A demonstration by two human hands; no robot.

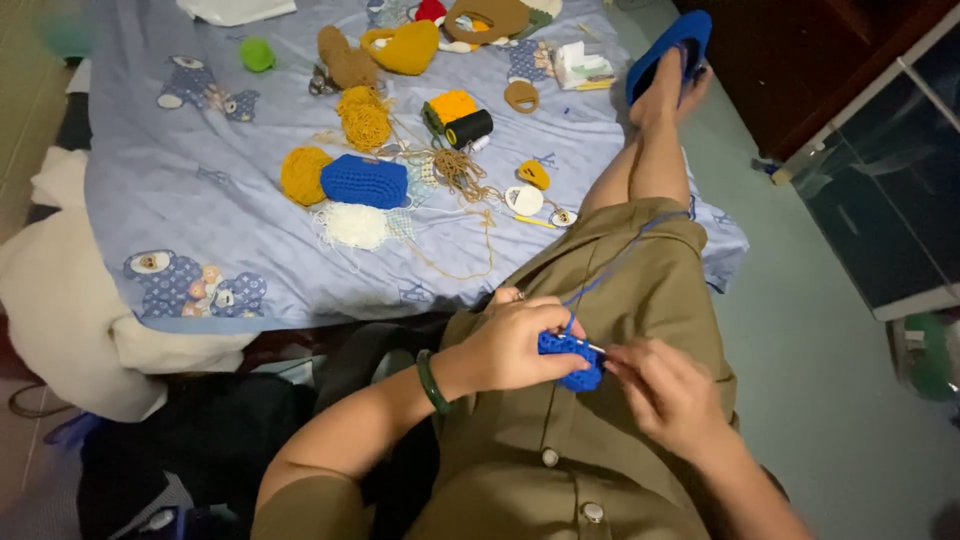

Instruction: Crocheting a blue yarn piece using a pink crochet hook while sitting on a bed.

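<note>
The person sits beside the bed with both hands over the lap. The left hand (510, 345), with a green bangle (430, 382) on its wrist, has its fingers curled shut around a small blue crochet piece (572, 362), which sits between the two hands above the olive dress (600, 420). The right hand (665, 395) pinches a thin hook (598, 350) at the piece's edge, fingers closed narrow on it; the hook's tip meets the blue stitches. A blue strand of yarn (610, 270) runs up from the piece across the knee.

On the light blue bedsheet (200, 200), near its front edge, lie a white tuft of yarn (355, 226), a blue crocheted pouch (364, 181) and a mustard ball (303, 174) just beside it. Toward the middle are a tangle of mustard yarn (365, 118), and an orange spool (452, 106) touching a black spool (469, 127). Near the far edge sits a mustard crocheted bag (405, 47) and a brown bag (488, 18); I cannot tell what is in either. A green ball (257, 54) lies apart toward the far left corner. One foot wears a blue slipper (668, 45) on the green floor.
</note>
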